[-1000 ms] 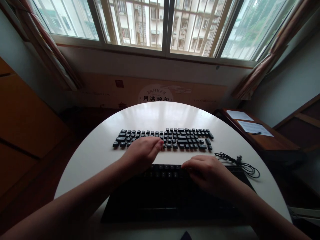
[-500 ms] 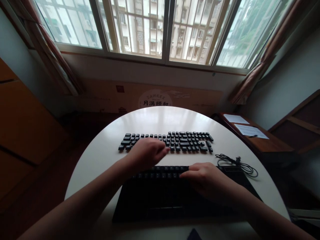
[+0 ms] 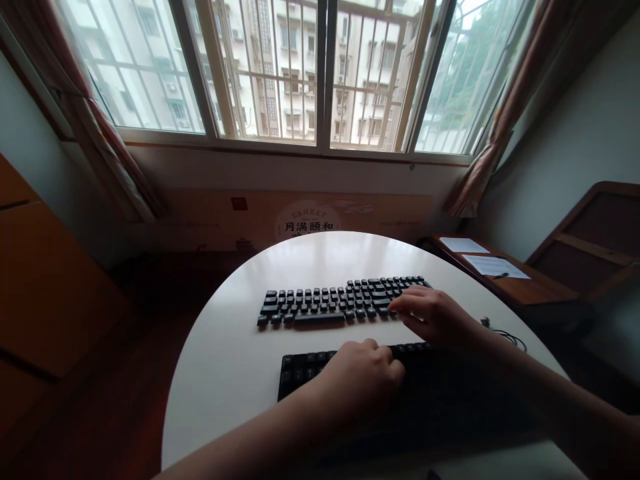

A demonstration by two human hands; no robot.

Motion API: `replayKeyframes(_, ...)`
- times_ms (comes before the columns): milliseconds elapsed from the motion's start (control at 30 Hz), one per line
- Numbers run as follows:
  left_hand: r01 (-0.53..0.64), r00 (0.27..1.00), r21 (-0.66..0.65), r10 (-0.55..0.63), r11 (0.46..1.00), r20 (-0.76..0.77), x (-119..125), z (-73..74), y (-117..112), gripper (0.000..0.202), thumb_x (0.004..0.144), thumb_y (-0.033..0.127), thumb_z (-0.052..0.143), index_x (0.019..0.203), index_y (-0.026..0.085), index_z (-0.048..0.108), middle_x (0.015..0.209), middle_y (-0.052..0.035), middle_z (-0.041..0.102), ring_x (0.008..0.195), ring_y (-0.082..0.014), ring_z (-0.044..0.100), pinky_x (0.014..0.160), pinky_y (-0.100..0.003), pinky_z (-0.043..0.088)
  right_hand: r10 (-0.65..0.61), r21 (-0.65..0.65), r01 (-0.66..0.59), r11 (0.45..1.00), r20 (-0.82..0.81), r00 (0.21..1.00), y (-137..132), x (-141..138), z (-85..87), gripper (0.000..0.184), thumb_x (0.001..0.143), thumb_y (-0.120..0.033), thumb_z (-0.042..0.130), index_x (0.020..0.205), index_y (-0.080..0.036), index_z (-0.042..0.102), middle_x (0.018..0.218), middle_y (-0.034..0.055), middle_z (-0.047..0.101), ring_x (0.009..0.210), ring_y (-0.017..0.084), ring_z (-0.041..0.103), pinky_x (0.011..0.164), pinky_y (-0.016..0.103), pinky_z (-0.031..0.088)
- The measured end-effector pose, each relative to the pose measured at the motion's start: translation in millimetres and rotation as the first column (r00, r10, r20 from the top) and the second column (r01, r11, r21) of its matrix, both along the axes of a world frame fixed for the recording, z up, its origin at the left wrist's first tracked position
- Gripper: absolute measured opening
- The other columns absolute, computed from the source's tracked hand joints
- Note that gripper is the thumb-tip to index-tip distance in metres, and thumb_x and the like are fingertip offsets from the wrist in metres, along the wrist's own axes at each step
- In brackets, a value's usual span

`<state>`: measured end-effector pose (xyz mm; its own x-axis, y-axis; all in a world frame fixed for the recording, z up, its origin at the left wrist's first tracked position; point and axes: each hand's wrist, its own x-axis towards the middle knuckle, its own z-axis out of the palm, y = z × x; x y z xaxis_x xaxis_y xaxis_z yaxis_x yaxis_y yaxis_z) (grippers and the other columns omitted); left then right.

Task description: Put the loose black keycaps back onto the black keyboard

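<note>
My left hand (image 3: 367, 370) is closed over a black keyboard (image 3: 296, 373), with its fingers curled down at the top rows. What its fingertips hold, if anything, is hidden. Farther right, my right hand (image 3: 435, 315) reaches over the loose black keycaps (image 3: 320, 307), its fingers apart and the tips beside the right-hand keycaps. Those keycaps lie in rows on the white table, just beyond the keyboard. Both arms and the dim light hide much of the keyboard's near and right parts.
The round white table (image 3: 215, 373) stands before a barred window (image 3: 295, 80). A black cable (image 3: 507, 335) lies near the table's right edge. Beyond it, papers (image 3: 493, 265) and a pen (image 3: 500, 275) rest on a wooden surface (image 3: 545, 287).
My left hand has moved from the loose keycaps back over the keyboard. My right hand has gone from the keyboard up to the right-hand keycaps. The view has shifted.
</note>
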<state>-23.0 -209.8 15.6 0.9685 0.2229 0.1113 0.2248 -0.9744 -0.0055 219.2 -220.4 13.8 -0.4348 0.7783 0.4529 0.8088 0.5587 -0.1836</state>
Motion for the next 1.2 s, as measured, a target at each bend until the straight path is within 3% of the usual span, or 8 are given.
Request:
replayKeyframes(200,-0.011,0.997,0.002,0.011,1.000,-0.081,3,-2.4,1,0.009,0.088,0.018,0.060,0.093,0.013,0.066,0.088,-0.0097,0.066,0.072,-0.0225,0.059,0.055,-0.032,0.046,-0.046,-0.033,0.047,0.998,0.049,0.998,87,-3,3.1,0.016,0.086,-0.007,0.063,0.089,-0.019,0.073,0.091,0.0072,0.070,0.088,0.025,0.063,0.083,0.037,0.050)
replayKeyframes(300,-0.015,0.997,-0.014,0.014,1.000,-0.074,4,-4.1,2,0.012,0.089,0.022,0.062,0.093,0.014,0.069,0.087,-0.0089,0.067,0.073,-0.0230,0.059,0.058,-0.033,0.046,-0.026,-0.114,0.036,0.993,0.086,0.996,127,-9,0.7,0.011,0.087,-0.008,0.068,0.090,-0.018,0.072,0.092,0.0063,0.070,0.095,0.025,0.063,0.090,0.040,0.050)
replayKeyframes(367,-0.006,0.998,-0.006,0.006,1.000,-0.067,5,-6.1,3,0.013,0.088,0.023,0.064,0.093,0.013,0.070,0.086,-0.0088,0.067,0.072,-0.0229,0.059,0.059,-0.034,0.046,-0.009,-0.194,0.031,0.981,0.114,0.993,147,-13,-1.1,0.003,0.091,-0.016,0.072,0.094,-0.016,0.071,0.095,0.0056,0.068,0.096,0.024,0.063,0.091,0.042,0.051)
replayKeyframes(467,0.053,0.993,0.011,-0.051,0.999,-0.107,7,-9.2,4,0.008,0.086,0.018,0.066,0.088,0.012,0.072,0.079,-0.0076,0.067,0.070,-0.0215,0.060,0.058,-0.033,0.044,-0.009,-0.302,0.054,0.952,0.148,0.989,168,-17,-3.2,0.016,0.098,-0.029,0.070,0.100,-0.014,0.068,0.100,0.0056,0.067,0.096,0.022,0.064,0.090,0.042,0.053)
replayKeyframes(600,0.082,0.986,-0.025,-0.084,0.996,-0.145,7,-10.1,4,0.007,0.085,0.019,0.068,0.081,0.015,0.072,0.076,-0.0053,0.068,0.069,-0.0209,0.060,0.055,-0.033,0.042,-0.020,-0.400,0.092,0.912,0.182,0.983,181,-18,-5.3,0.019,0.100,-0.031,0.068,0.105,-0.013,0.066,0.104,0.0062,0.065,0.096,0.022,0.064,0.087,0.041,0.055)
replayKeyframes(867,0.074,0.997,-0.029,-0.075,0.997,-0.036,1,-8.8,6,0.012,0.087,0.022,0.067,0.079,0.016,0.073,0.074,-0.0066,0.065,0.062,-0.0203,0.056,0.046,-0.031,0.033,-0.017,-0.492,0.147,0.858,0.259,0.966,187,-23,-5.8,0.018,0.100,-0.030,0.069,0.105,-0.013,0.066,0.107,0.0067,0.065,0.098,0.023,0.064,0.088,0.041,0.055)
replayKeyframes(1200,0.090,0.994,-0.030,-0.092,0.995,-0.051,1,-7.4,6,0.011,0.086,0.021,0.067,0.079,0.018,0.074,0.077,-0.0072,0.067,0.065,-0.0207,0.057,0.047,-0.031,0.033,-0.023,-0.501,0.165,0.850,0.277,0.961,192,-28,-8.5,0.017,0.101,-0.029,0.067,0.107,-0.013,0.066,0.112,0.0074,0.064,0.103,0.024,0.063,0.093,0.044,0.053)
